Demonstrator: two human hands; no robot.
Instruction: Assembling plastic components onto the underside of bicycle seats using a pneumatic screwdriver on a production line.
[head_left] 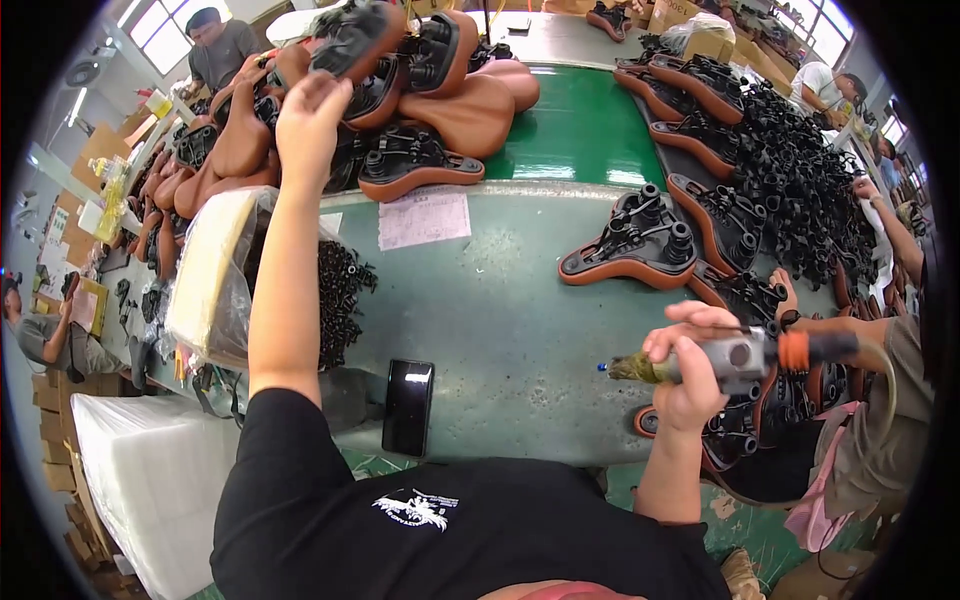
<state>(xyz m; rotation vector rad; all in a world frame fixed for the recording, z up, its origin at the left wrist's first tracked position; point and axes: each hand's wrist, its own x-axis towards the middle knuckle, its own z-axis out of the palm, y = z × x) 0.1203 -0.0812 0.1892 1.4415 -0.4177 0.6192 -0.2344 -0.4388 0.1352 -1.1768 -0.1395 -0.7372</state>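
Observation:
At the far left of the bench, my left hand reaches out and grips the edge of a brown and black bicycle saddle, slightly blurred, above a pile of saddles. My right hand is closed around a grey power screwdriver, its taped nose pointing left over the bench and its orange and black rear toward the right. Just beyond that tool a bicycle saddle lies underside up on the bench, its black base and springs showing. Another upturned saddle rests at the front of the pile.
Small black screws lie heaped beside a plastic-wrapped block. A phone lies near the front edge, a paper sheet further back. Black clamp parts cover the right side. A co-worker's arm comes close to my screwdriver.

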